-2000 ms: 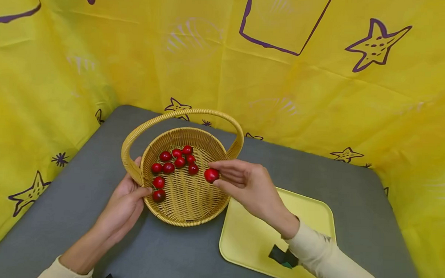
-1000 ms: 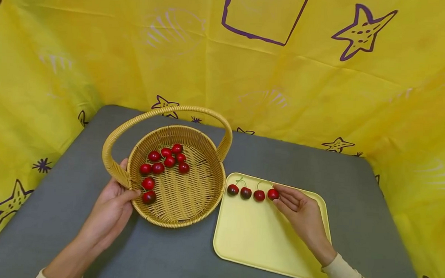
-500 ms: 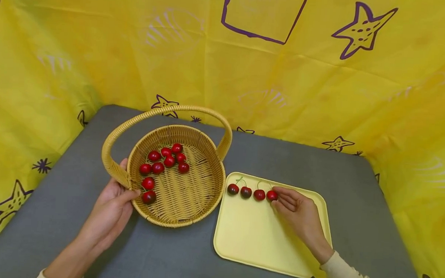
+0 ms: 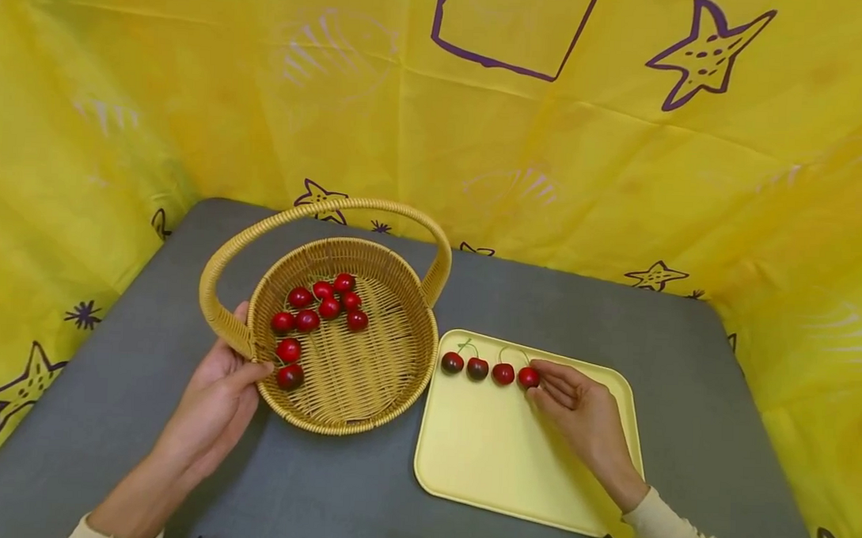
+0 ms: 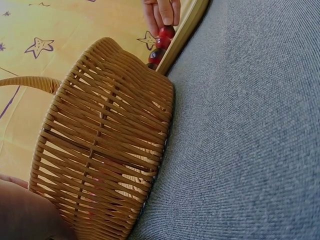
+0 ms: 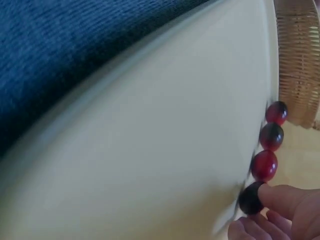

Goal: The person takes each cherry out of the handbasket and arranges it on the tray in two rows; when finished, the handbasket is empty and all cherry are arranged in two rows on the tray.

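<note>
My left hand (image 4: 220, 396) grips the left rim of a round wicker basket (image 4: 354, 426), thumb over the edge by the handle's foot. Several red cherries (image 4: 306, 320) lie inside, grouped toward its left and back. To the right, several more cherries (image 4: 477, 369) with green stems form a row along the back edge of a pale yellow tray (image 4: 510, 462). My right hand (image 4: 586, 413) pinches the rightmost cherry (image 4: 528, 377) of that row between thumb and fingers. In the right wrist view, the thumb presses against this dark cherry (image 6: 251, 198) on the tray.
The basket's tall arched handle (image 4: 326, 208) rises over its back. Basket and tray stand side by side on a grey cloth-covered table (image 4: 309, 486). A yellow patterned curtain (image 4: 407, 126) hangs behind and along both sides.
My right hand has carried a cherry from over the basket to the tray, setting it at the row's right end, and has barely moved since. My left hand still holds the basket.
</note>
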{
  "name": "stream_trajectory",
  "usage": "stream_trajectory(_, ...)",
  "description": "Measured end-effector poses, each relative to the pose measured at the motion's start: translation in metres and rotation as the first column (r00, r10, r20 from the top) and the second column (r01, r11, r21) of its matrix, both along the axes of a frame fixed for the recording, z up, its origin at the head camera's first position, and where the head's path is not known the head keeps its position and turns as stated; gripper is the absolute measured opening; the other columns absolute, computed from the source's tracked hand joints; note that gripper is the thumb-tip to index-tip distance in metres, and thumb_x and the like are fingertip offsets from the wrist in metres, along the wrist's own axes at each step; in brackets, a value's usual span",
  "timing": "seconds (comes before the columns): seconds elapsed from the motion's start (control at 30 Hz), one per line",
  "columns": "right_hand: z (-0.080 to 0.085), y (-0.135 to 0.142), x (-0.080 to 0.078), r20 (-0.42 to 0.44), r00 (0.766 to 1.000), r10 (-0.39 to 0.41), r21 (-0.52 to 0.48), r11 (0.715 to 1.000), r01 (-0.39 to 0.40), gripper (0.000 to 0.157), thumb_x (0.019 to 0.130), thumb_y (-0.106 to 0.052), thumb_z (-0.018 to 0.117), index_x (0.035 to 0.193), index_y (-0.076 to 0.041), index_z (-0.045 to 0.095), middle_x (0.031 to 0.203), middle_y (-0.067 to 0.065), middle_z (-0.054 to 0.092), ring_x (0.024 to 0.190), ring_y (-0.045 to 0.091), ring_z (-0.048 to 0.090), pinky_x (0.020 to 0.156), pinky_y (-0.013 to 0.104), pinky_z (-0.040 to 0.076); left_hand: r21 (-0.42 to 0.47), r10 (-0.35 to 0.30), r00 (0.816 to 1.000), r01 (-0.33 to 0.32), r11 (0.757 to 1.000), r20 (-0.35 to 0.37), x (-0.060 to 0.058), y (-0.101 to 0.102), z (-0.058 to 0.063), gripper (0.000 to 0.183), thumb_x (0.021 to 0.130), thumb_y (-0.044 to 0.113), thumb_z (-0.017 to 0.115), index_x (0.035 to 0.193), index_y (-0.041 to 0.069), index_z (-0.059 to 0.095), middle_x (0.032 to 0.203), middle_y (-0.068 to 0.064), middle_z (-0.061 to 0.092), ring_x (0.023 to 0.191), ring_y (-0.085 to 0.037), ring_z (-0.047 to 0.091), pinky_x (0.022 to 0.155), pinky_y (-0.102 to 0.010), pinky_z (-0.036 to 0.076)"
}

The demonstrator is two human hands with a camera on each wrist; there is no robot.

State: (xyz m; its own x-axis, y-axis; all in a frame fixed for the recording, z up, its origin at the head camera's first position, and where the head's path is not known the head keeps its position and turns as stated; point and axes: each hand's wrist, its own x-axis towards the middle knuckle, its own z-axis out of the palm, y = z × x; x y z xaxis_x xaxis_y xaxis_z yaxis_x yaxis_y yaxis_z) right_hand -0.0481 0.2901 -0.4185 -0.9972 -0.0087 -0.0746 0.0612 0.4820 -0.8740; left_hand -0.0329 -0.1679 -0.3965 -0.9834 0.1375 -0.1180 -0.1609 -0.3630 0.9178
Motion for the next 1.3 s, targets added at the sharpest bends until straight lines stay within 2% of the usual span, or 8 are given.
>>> stream_trajectory(0.2,0.013,-0.001,0.001,-0.075,0.997,0.031,0.05,0.998,-0.027,0.041,0.093,-0.008,0.081,0.132,-0.001,0.072,0.131,0.016,0.073,0.121,0.033,0.069,0.086,0.017,0.056,-0.007,-0.002,1.0,0.002,1.0,0.006,0.001,0.0,0.001,0.094,0.102,-0.016,0.036,0.168,0.024,-0.019,0.176,0.002,-0.021,0.161,-0.018,-0.012,0.13,-0.039,0.001)
stream_trajectory(0.37,0.034,-0.012,-0.003,-0.159,0.984,0.08,0.02,0.997,-0.078,0.041,0.094,-0.008,0.08,0.133,-0.002,0.071,0.133,0.016,0.072,0.122,0.027,0.069,0.088,0.02,0.057,-0.026,0.004,1.0,-0.004,1.0,0.0,0.0,0.002,0.004,0.094,0.102,-0.016,0.037,0.169,0.023,-0.016,0.176,0.001,-0.018,0.161,-0.02,-0.009,0.13,-0.039,0.005)
stream_trajectory(0.53,0.055,-0.044,-0.007,-0.2,0.967,0.157,-0.099,0.979,-0.18,0.043,0.095,-0.008,0.079,0.136,-0.006,0.071,0.137,0.011,0.071,0.124,0.014,0.068,0.094,0.026,0.057,-0.052,0.012,1.0,-0.011,0.999,0.009,0.001,0.004,0.008,0.094,0.102,-0.016,0.036,0.169,0.024,-0.014,0.177,0.002,-0.016,0.161,-0.02,-0.007,0.13,-0.041,0.006)
stream_trajectory(0.7,0.071,-0.091,-0.012,-0.203,0.939,0.279,-0.184,0.931,-0.316,0.045,0.096,-0.014,0.079,0.14,-0.013,0.069,0.14,0.003,0.069,0.131,0.017,0.064,0.098,0.034,0.056,-0.053,0.02,1.0,-0.019,0.998,0.014,0.002,0.005,0.01,0.093,0.101,-0.016,0.036,0.17,0.024,-0.014,0.177,0.002,-0.014,0.162,-0.019,-0.007,0.13,-0.042,0.005)
stream_trajectory(0.87,0.076,-0.138,-0.021,-0.223,0.875,0.429,-0.19,0.862,-0.471,0.049,0.098,-0.017,0.078,0.145,-0.014,0.066,0.146,0.003,0.066,0.135,0.016,0.061,0.104,0.037,0.053,-0.043,0.018,1.0,-0.017,0.999,0.021,0.001,0.006,0.01,0.094,0.101,-0.016,0.035,0.169,0.023,-0.016,0.177,0.001,-0.016,0.161,-0.019,-0.007,0.13,-0.041,0.005)
stream_trajectory(1.0,0.075,-0.17,-0.03,-0.199,0.822,0.534,-0.165,0.808,-0.565,0.051,0.098,-0.021,0.078,0.147,-0.018,0.064,0.146,-0.002,0.065,0.132,0.011,0.062,0.105,0.035,0.053,-0.035,0.018,0.999,-0.017,0.999,0.028,0.0,0.007,0.008,0.095,0.101,-0.016,0.036,0.169,0.024,-0.016,0.177,0.0,-0.015,0.161,-0.019,-0.007,0.13,-0.04,0.006)
stream_trajectory(1.07,0.072,-0.185,-0.036,-0.183,0.792,0.583,-0.16,0.777,-0.609,0.051,0.098,-0.022,0.078,0.147,-0.016,0.064,0.146,-0.002,0.065,0.132,0.013,0.063,0.106,0.034,0.052,-0.034,0.02,0.999,-0.019,0.999,0.029,0.0,0.008,0.008,0.095,0.101,-0.016,0.037,0.169,0.024,-0.015,0.177,0.0,-0.014,0.161,-0.019,-0.006,0.13,-0.04,0.006)
stream_trajectory(1.3,0.053,-0.224,-0.053,-0.091,0.655,0.75,-0.169,0.637,-0.752,0.052,0.096,-0.016,0.079,0.145,-0.006,0.065,0.146,0.008,0.065,0.135,0.025,0.062,0.107,0.034,0.052,-0.039,0.032,0.999,-0.031,0.999,0.039,0.001,0.006,0.01,0.093,0.102,-0.015,0.036,0.169,0.022,-0.017,0.176,0.001,-0.016,0.161,-0.018,-0.008,0.13,-0.043,0.002)
